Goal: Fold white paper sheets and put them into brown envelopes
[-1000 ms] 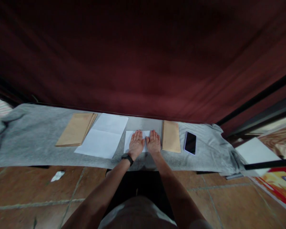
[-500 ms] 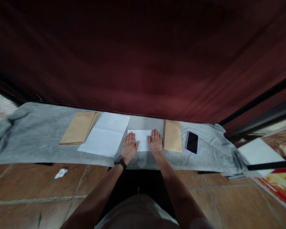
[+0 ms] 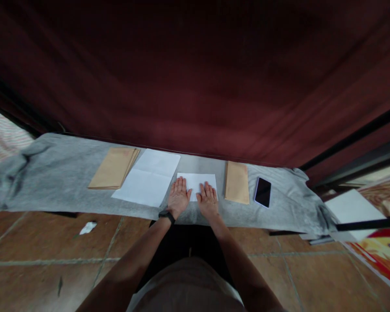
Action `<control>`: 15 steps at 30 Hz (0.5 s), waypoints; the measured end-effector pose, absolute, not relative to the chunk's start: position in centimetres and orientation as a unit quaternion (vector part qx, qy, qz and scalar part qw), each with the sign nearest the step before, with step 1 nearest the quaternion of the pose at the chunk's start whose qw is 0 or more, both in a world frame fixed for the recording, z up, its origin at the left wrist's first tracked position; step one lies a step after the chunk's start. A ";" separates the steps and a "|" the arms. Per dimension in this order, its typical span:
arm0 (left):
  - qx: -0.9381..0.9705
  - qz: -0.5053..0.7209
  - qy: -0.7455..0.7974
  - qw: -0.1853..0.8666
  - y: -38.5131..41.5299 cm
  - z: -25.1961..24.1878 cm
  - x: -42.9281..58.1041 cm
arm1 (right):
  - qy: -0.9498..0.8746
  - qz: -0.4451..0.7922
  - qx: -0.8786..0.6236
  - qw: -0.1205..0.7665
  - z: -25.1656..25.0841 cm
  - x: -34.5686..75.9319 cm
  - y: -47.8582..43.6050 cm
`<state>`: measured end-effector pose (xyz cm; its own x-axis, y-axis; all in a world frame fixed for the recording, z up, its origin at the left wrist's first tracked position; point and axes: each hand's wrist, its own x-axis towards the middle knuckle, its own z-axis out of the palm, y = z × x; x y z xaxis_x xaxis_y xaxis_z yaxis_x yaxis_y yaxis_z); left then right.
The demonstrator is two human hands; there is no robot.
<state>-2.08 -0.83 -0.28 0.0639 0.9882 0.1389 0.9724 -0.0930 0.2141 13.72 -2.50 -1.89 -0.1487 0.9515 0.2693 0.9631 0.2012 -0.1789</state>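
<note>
A small white sheet of paper (image 3: 195,178), seemingly folded, lies flat on the grey cloth in front of me. My left hand (image 3: 179,196) rests flat over its left end, fingers stretched out. Across its right part lies my right hand (image 3: 208,201), palm down with the fingers apart. Parts of the sheet are hidden beneath both hands. To the left are larger white sheets (image 3: 146,180) with a crease across them. Just right of my right hand lies a small pile of brown envelopes (image 3: 236,184).
Another stack of brown envelopes (image 3: 112,170) is at the left on the grey cloth (image 3: 65,173). A phone (image 3: 263,192) lies at the right. Dark red fabric (image 3: 195,86) hangs behind the bench. On the tiled floor is a white scrap (image 3: 88,228).
My right hand has slid left and slightly toward me, uncovering the sheet's right edge. My left hand stays flat at the left end. The camera view has shifted a little.
</note>
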 end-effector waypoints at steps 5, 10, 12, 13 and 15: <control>0.728 0.104 0.677 0.037 -1.3 0.0 -2.0 | -0.743 -0.048 -0.644 0.177 -2.0 15.7 -4.1; 0.720 0.086 0.688 0.025 -1.8 0.3 -1.9 | -0.736 -0.066 -0.645 0.195 -2.2 16.9 -5.3; 0.716 0.076 0.694 0.016 -2.0 0.5 -1.8 | -0.733 -0.072 -0.644 0.205 -2.3 17.0 -5.7; 0.715 0.070 0.696 0.011 -2.2 0.6 -1.8 | -0.732 -0.075 -0.643 0.211 -2.4 17.0 -5.8; 0.714 0.061 0.697 0.004 -2.6 0.8 -1.8 | -0.730 -0.082 -0.641 0.224 -2.5 17.0 -6.0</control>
<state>-1.83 -2.58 0.84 0.0200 0.9965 0.0815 0.9956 -0.0274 0.0900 17.02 -6.02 -2.47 -0.0793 0.8987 0.4313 0.9719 0.1660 -0.1671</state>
